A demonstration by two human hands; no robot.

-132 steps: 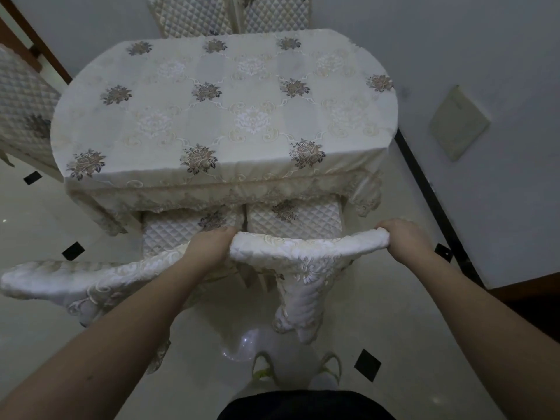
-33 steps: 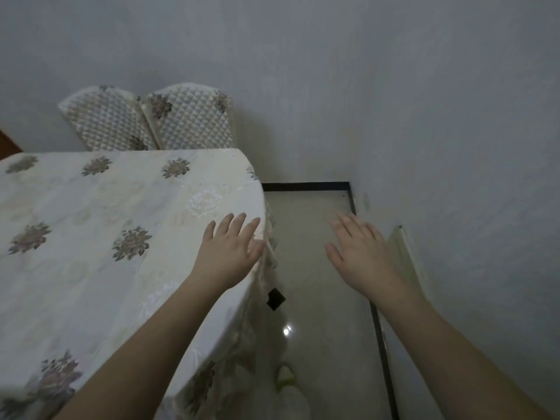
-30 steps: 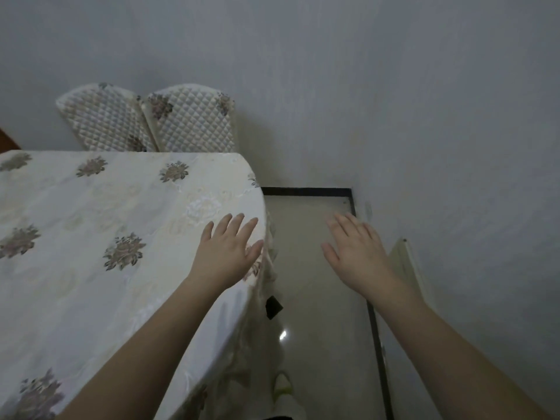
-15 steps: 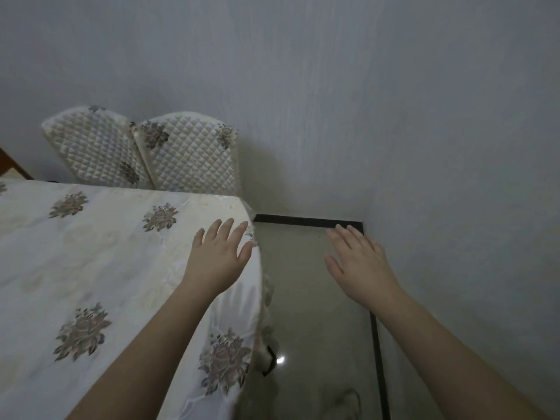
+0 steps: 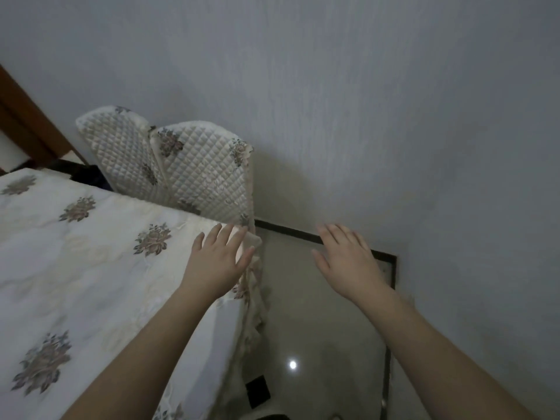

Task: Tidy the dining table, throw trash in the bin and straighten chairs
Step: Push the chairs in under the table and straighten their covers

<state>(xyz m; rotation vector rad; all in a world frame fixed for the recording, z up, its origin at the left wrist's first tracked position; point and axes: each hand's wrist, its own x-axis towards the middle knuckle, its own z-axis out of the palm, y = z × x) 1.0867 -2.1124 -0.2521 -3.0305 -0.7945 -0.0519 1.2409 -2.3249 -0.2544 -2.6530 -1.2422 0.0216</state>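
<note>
Hands, left (image 5: 216,263) and right (image 5: 348,262), reach forward, fingers spread, empty.

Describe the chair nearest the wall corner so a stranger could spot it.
Start at the table with the flowered cloth. Two quilted chair backs stand at its far end. The right chair is the one nearer the corner, overlapping the left chair.
</note>
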